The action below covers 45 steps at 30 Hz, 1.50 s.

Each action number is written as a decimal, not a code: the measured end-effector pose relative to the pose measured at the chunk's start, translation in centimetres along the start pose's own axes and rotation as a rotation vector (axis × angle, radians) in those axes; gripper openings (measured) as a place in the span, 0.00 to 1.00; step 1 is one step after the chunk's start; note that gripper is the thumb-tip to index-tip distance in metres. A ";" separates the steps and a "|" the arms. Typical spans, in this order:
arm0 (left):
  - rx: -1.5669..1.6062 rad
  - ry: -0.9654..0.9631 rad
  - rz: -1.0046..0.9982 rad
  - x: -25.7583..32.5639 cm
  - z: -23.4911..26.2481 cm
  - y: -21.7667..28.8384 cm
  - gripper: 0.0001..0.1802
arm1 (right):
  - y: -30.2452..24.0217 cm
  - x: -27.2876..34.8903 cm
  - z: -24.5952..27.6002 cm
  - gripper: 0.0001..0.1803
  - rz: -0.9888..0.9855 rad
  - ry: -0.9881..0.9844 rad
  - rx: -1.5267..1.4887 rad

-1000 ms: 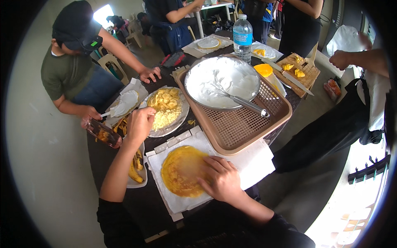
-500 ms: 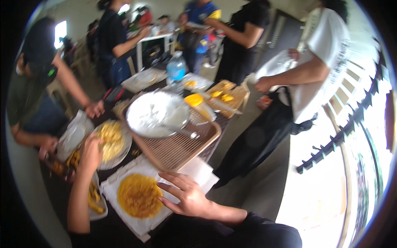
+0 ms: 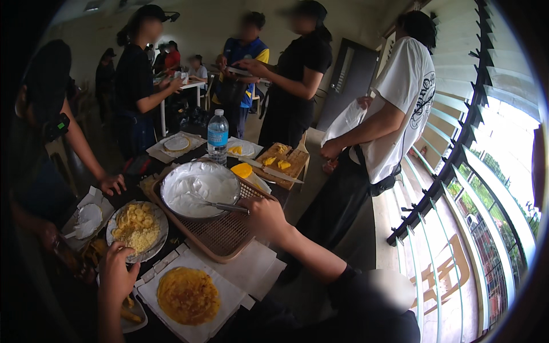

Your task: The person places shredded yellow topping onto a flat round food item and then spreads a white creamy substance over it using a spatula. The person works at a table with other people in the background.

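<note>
My right hand point(image 3: 266, 219) reaches out and grips the handle end of a metal whisk point(image 3: 226, 206). The whisk's head is sunk in white cream inside a round metal bowl point(image 3: 170, 210). That bowl sits in a brown slatted plastic tray point(image 3: 220, 244). Closer to me, my left hand point(image 3: 118, 270) has thumb and fingers closed at the near rim of a plate point(image 3: 160, 234). Sliced banana point(image 3: 136, 222) and grated cheese point(image 3: 143, 239) lie on the plate. Between my forearms, a browned yellow crepe point(image 3: 189, 295) lies flat on white paper point(image 3: 231, 297).
A water bottle point(image 3: 218, 137) stands behind the bowl. To its right, a wooden board point(image 3: 294, 163) holds yellow fruit pieces and a knife point(image 3: 278, 174). A co-worker's hand point(image 3: 112, 184) rests at the table's left; a person in white point(image 3: 394, 97) stands at right. A dish point(image 3: 132, 320) sits beneath my left wrist.
My right hand has moved from above the crepe forward to the whisk and taken hold of its handle. My left hand has drawn back from over the food to the plate's near rim.
</note>
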<state>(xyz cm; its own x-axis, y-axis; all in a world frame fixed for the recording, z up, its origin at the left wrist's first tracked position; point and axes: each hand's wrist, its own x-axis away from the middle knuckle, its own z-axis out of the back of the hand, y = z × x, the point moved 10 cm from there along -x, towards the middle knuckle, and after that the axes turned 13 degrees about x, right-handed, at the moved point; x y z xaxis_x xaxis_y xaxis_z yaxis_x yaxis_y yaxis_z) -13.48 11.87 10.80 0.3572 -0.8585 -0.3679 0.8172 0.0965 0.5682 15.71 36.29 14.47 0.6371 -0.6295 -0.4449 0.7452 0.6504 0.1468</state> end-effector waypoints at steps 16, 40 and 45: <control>0.118 0.069 0.166 0.5 2.3 -0.9 0.16 | 0.2 -3.4 -0.3 0.18 0.016 0.096 0.229; 0.143 0.126 0.038 1.1 1.9 -0.1 0.16 | 2.5 -1.3 -2.0 0.19 -0.125 0.070 -0.140; 0.182 0.129 0.041 0.2 1.4 -0.5 0.16 | 3.4 -0.2 -0.2 0.17 -0.230 0.068 -0.213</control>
<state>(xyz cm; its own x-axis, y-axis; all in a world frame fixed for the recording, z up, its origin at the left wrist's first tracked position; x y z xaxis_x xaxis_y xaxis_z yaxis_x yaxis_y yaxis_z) -14.41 10.89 11.50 0.4527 -0.7831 -0.4264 0.7103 0.0276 0.7034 18.08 38.68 14.84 0.4369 -0.7450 -0.5041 0.8054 0.5735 -0.1495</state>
